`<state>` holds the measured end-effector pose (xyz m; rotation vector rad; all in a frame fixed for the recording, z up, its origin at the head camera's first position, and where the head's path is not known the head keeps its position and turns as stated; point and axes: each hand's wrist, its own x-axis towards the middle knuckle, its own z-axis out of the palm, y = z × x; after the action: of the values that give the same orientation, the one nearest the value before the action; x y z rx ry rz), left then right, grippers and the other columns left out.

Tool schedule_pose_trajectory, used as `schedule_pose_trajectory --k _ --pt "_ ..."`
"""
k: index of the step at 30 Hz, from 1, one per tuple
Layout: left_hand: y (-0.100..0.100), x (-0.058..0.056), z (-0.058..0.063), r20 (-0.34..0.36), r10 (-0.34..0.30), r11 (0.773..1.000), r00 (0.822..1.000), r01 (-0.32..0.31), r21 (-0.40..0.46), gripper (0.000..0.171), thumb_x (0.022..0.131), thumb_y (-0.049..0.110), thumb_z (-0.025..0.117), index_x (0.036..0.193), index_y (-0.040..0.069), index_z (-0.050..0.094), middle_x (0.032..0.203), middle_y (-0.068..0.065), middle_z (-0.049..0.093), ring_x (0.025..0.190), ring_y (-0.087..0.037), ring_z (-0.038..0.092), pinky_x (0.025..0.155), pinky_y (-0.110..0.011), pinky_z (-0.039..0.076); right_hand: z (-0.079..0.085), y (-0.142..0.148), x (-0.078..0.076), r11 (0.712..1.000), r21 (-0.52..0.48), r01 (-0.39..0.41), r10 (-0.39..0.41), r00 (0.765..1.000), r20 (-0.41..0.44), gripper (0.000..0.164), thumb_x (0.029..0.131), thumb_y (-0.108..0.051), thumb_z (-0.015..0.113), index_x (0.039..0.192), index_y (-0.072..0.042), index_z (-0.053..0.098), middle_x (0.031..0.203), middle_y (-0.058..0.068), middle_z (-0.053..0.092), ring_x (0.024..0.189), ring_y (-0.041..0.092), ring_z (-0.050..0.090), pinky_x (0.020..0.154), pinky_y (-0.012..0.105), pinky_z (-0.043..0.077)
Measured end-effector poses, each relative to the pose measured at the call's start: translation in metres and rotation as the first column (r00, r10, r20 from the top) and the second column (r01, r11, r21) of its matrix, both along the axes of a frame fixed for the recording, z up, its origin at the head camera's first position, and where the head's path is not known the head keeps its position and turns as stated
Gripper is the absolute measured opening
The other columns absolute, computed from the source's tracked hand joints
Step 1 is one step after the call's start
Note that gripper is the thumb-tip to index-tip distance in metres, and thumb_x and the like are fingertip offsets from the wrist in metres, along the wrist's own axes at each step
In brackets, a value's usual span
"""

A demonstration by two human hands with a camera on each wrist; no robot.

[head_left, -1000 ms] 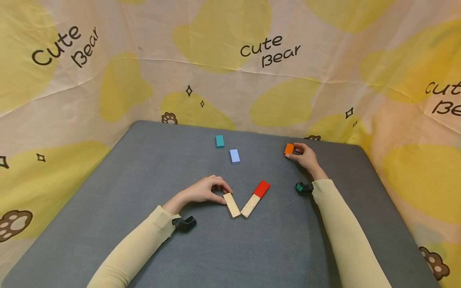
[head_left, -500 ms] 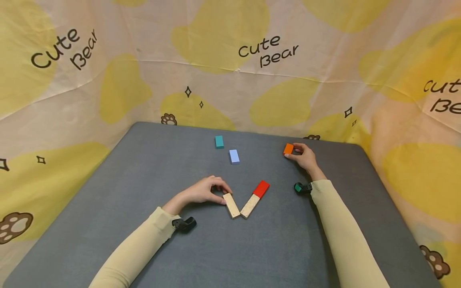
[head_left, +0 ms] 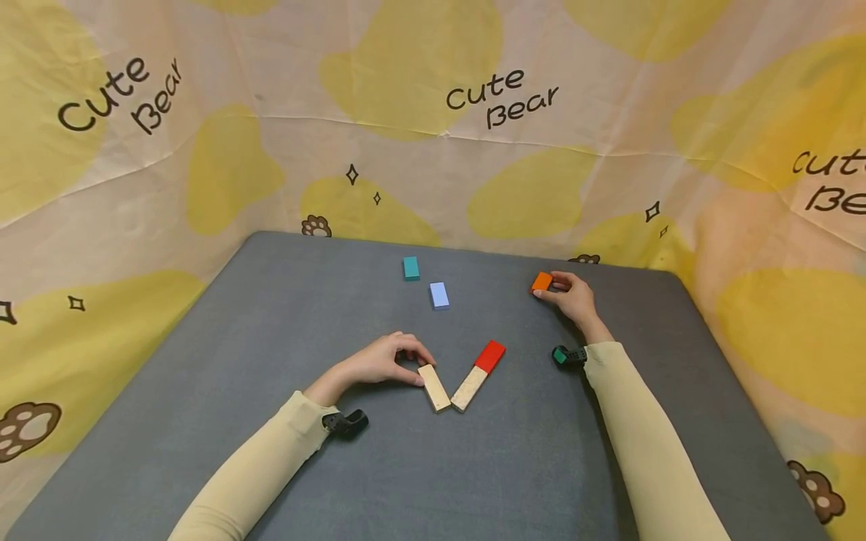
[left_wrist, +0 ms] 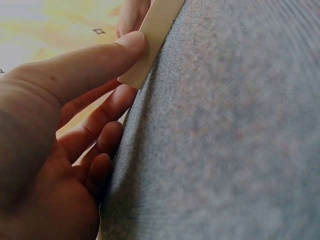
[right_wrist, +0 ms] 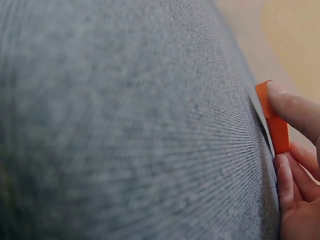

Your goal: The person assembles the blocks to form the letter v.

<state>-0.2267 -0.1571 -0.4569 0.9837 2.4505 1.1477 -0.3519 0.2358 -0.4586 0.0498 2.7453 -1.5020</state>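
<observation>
My left hand (head_left: 379,362) pinches the near-left end of a plain wooden block (head_left: 434,389) that lies flat on the table. In the left wrist view the thumb presses one side of this block (left_wrist: 151,50), its far end out of frame. A second wooden block (head_left: 468,391) meets it at the bottom, making a V. A red block (head_left: 490,355) lies end to end with that second one. Toward the back right, my right hand (head_left: 575,298) holds an orange block (head_left: 541,282) between thumb and fingers, at the table surface. The right wrist view shows the orange block (right_wrist: 273,117) edge-on.
A teal block (head_left: 411,269) and a light blue block (head_left: 439,296) lie apart near the back middle of the grey table (head_left: 304,293). A patterned cloth (head_left: 399,98) hangs behind the table's back edge and along both sides.
The orange block has turned slightly in the right hand. The left hand still holds the wooden block in place, and the head view has shifted a little.
</observation>
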Motion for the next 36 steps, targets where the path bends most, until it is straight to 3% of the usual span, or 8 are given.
schedule_pose_trajectory --k 14,36 --pt "-0.001 -0.001 0.001 0.003 -0.007 1.0 1.0 0.007 -0.009 0.034 0.077 0.036 0.078 0.109 0.029 0.07 0.101 0.015 0.063 0.095 -0.011 0.05 0.082 -0.028 0.042 -0.002 0.003 0.015 0.999 -0.048 0.011 -0.014 0.997 -0.078 0.074 0.078 -0.043 0.075 0.137 -0.007 0.048 0.133 0.017 0.054 0.12 0.031 0.054 0.096 0.046 0.045" --pt "0.0 -0.002 0.001 0.005 -0.007 1.0 1.0 0.007 0.003 0.033 0.077 0.034 0.078 0.109 0.028 0.07 0.1 0.013 0.063 0.096 -0.011 0.051 0.083 -0.029 0.042 0.013 0.002 0.036 1.0 0.024 -0.017 0.019 0.997 -0.08 0.077 0.071 -0.053 0.077 0.13 -0.009 0.054 0.126 0.015 0.059 0.115 0.03 0.058 0.094 0.044 0.047"
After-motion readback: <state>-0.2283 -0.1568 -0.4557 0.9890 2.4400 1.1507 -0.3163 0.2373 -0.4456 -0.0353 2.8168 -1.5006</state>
